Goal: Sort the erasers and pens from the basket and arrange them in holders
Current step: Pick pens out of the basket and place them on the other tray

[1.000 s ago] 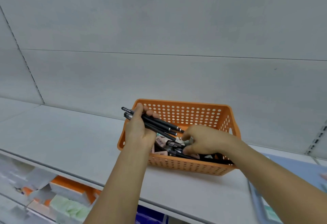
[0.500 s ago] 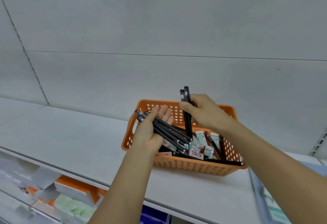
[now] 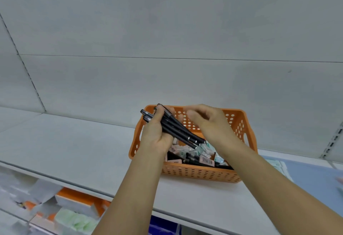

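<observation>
Several black pens [image 3: 176, 127] are gathered in the left hand [image 3: 156, 136], whose fingers are curled around the bundle. The bundle is held above the orange basket [image 3: 196, 174], over its left part. Its long axis runs from about 10 o'clock, where the capped ends stick out past the fingers, down to about 4 o'clock, where the lower ends point into the basket. The right hand [image 3: 207, 123] hovers just beside the bundle, at about 3 o'clock from it, over the back of the basket. Its fingers are loosely bent and blurred, and I see nothing held in them, though I cannot be fully sure. The basket stands on the white shelf [image 3: 74, 151], close to the front edge. Inside it, under the two hands, more pens [image 3: 193, 157] lie nearly flat along the front wall, mixed with small wrapped erasers [image 3: 206, 160]. These remaining pens lie at about 5 o'clock from the left hand and almost directly below the right wrist, so the right hand is the nearer and the free one to reach them. No holder is clearly visible, so I judge the sorting is only at the collecting step. A light blue tray-like thing [image 3: 313, 177] lies on the shelf at 3 o'clock from the basket.
</observation>
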`<state>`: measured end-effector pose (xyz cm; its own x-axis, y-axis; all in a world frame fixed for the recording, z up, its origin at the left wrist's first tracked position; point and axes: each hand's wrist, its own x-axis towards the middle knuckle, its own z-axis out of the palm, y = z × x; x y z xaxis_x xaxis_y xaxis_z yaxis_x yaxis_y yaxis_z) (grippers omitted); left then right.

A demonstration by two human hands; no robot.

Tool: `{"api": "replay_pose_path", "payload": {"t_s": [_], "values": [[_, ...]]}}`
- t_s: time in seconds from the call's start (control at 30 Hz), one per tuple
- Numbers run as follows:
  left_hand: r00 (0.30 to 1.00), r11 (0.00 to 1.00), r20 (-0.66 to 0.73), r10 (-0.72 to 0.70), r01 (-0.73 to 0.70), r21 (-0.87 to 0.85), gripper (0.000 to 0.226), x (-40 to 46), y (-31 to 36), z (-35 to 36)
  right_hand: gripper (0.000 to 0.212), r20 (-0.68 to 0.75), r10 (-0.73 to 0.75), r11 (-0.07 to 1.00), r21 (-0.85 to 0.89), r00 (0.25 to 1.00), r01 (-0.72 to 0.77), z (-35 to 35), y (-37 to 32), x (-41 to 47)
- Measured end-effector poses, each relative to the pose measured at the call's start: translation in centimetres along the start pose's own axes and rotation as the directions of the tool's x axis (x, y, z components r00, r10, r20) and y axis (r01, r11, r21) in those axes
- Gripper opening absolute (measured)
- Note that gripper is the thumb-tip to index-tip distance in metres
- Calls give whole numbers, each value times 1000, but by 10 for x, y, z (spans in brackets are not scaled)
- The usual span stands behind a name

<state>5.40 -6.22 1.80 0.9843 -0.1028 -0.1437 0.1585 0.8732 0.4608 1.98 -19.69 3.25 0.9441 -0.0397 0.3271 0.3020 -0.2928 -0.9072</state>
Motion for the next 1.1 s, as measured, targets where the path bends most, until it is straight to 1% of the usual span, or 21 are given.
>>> {"api": "replay_pose_path", "payload": {"t_s": [0.03, 0.07, 0.1, 0.17, 0.27, 0.33, 0.37, 0.43, 0.5, 0.6, 0.67, 0.7, 0.73, 0.77, 0.8, 0.83, 0.87, 0.9, 0.93, 1.0, 1.1], "values": [[1000, 999, 5, 21, -21, -49, 14, 1, 2, 4, 18, -68, 37, 996, 82, 997, -31, 1, 0, -4], [999, 994, 26, 42, -39, -104, 14, 1, 5, 8, 26, -114, 104, 976, 201, 988, -79, 1, 0, -8], [996, 989, 61, 63, -54, -141, 13, 1, 7, 12, 36, -127, 190, 927, 351, 973, -135, 2, 0, -11], [984, 988, 150, 95, -75, -134, 10, -4, 4, 19, 53, -78, 344, 756, 614, 936, -227, 5, -1, -17], [958, 999, 284, 29, -20, -33, 21, -17, -16, 27, 61, -43, 435, 547, 806, 899, -226, 10, -5, -24], [950, 999, 311, -33, 28, 20, 13, -26, -31, 35, 63, -71, 450, 467, 869, 890, -167, 4, -7, -30], [953, 998, 300, -53, 43, 42, 9, -31, -38, 39, 65, -93, 448, 450, 883, 889, -134, -3, -7, -35], [955, 996, 290, -63, 41, 81, 14, -40, -50, 48, 67, -135, 435, 447, 891, 890, -83, -24, -5, -46], [943, 994, 328, -66, 32, 109, 19, -50, -66, 56, 67, -166, 436, 435, 899, 884, -46, -47, -2, -60], [913, 993, 398, -86, 46, 109, 25, -72, -108, 73, 68, -126, 396, 357, 934, 909, -26, -80, 2, -85], [905, 991, 410, -110, 71, 110, 37, -90, -142, 90, 65, -164, 378, 387, 922, 911, 5, -108, 4, -105], [904, 990, 412, -113, 66, 128, 39, -98, -159, 99, 59, -224, 366, 482, 876, 904, 22, -126, 5, -118], [907, 987, 408, -103, 42, 156, 38, -105, -175, 107, 48, -317, 325, 651, 759, 891, 32, -146, 6, -131], [913, 983, 400, -86, 12, 182, 37, -112, -192, 114, 31, -431, 228, 837, 544, 873, 49, -168, 8, -146], [920, 977, 385, -74, -10, 212, 36, -119, -210, 120, 21, -476, 88, 957, 284, 875, 58, -190, 9, -162], [926, 969, 369, -81, -14, 247, 37, -126, -229, 125, 30, -420, -19, 998, 45, 907, 42, -211, 10, -176], [927, 954, 359, -107, -5, 299, 39, -134, -249, 130, 40, -310, -53, 993, -117, 949, 17, -230, 13, -188], [922, 929, 357, -150, 7, 370, 43, -144, -270, 133, 46, -212, -40, 972, -234, 976, -11, -246, 14, -199], [910, 894, 361, -202, 22, 447, 46, -154, -290, 136, 50, -156, -24, 945, -327, 987, -29, -262, 16, -209], [881, 830, 365, -301, 54, 555, 47, -172, -326, 141, 49, -178, 14, 898, -431, 984, -90, -292, 22, -226], [839, 732, 354, -412, 74, 677, 45, -192, -371, 150, 45, -231, 68, 862, -477, 971, -174, -332, 34, -249]]}}
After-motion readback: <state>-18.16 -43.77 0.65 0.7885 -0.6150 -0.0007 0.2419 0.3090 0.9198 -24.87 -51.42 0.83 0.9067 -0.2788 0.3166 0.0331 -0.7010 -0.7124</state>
